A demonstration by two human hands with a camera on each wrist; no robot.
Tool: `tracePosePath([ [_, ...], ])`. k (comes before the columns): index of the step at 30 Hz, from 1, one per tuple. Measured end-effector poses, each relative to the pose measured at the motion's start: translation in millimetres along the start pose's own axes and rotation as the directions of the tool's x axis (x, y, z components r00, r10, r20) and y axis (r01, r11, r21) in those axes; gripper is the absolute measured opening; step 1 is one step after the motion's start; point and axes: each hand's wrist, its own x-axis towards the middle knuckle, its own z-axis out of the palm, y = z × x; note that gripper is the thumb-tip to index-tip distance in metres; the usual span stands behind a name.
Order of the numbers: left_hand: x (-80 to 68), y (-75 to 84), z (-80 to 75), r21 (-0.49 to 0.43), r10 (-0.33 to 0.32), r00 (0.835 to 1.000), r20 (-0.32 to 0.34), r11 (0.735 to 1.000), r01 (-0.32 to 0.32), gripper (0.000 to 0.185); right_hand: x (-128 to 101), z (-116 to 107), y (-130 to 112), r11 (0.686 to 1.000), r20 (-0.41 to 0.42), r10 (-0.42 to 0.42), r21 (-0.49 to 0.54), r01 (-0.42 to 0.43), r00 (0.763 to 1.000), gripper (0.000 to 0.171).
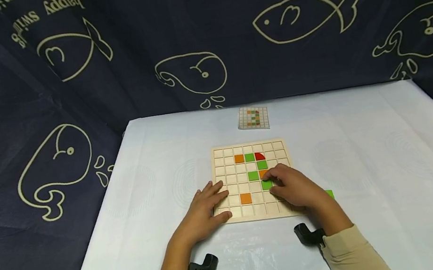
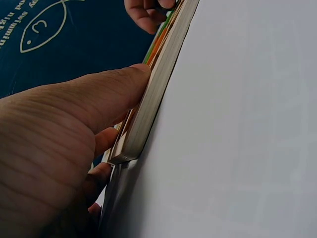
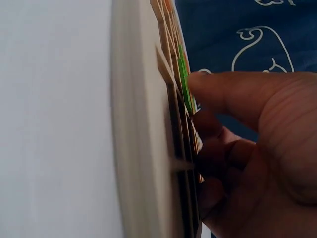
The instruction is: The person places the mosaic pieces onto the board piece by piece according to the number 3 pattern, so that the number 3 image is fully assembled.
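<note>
A wooden grid board point(image 1: 255, 214) lies on the white table. My left hand point(image 1: 205, 211) rests on its left edge with fingers spread over the cells, its thumb along the front corner. My right hand point(image 1: 296, 186) is over the board's right half, thumb and bent index finger at a green square tile point(image 1: 267, 185). In the right wrist view the thumb touches that green tile point(image 3: 185, 82); the other fingers curl below. Other cells hold orange squares, such as one near the front point(image 1: 246, 198), green squares point(image 1: 253, 175) and a red quarter-round tile point(image 1: 260, 156).
A small pattern card point(image 1: 253, 118) with a similar coloured grid lies behind the board. Part of another green piece point(image 1: 330, 194) shows beyond my right wrist. A dark curtain point(image 1: 198, 23) with fish drawings hangs behind the table point(image 1: 374, 151).
</note>
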Motion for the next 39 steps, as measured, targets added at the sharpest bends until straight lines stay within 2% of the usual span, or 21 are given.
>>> tracePosePath([
  [5, 0.4, 0.4, 0.0, 0.006, -0.004, 1.0, 0.0, 1.0, 0.004, 0.055, -7, -8, 0, 1.0, 0.004, -0.009, 0.012, 0.008, 1.0, 0.025],
  [12, 0.5, 1.4, -0.4, 0.001, -0.008, 1.0, 0.002, 1.0, 0.008, 0.055, -26, -27, 12, 1.0, -0.042, -0.027, 0.013, 0.027, 0.999, 0.023],
  [19, 1.1, 0.7, 0.7, 0.003, -0.001, 1.0, 0.008, 1.0, 0.001, 0.056, -53, -48, 25, 0.999, -0.072, 0.046, 0.014, -0.045, 0.996, 0.026],
  [24, 1.1, -0.6, 0.9, 0.005, 0.004, 1.0, 0.004, 1.0, -0.004, 0.056, -70, -57, 40, 0.999, -0.095, 0.044, -0.021, -0.047, 0.994, 0.027],
  [31, 0.4, -1.7, 1.0, 0.004, 0.019, 1.0, -0.006, 1.0, -0.019, 0.056, -88, -62, 53, 0.997, -0.115, 0.077, -0.018, -0.08, 0.99, 0.029],
  [39, -0.6, -1.1, 0.6, -0.001, 0.025, 1.0, -0.012, 1.0, -0.025, 0.056, -92, -61, 63, 0.995, -0.068, 0.104, 0.007, -0.104, 0.992, 0.031],
])
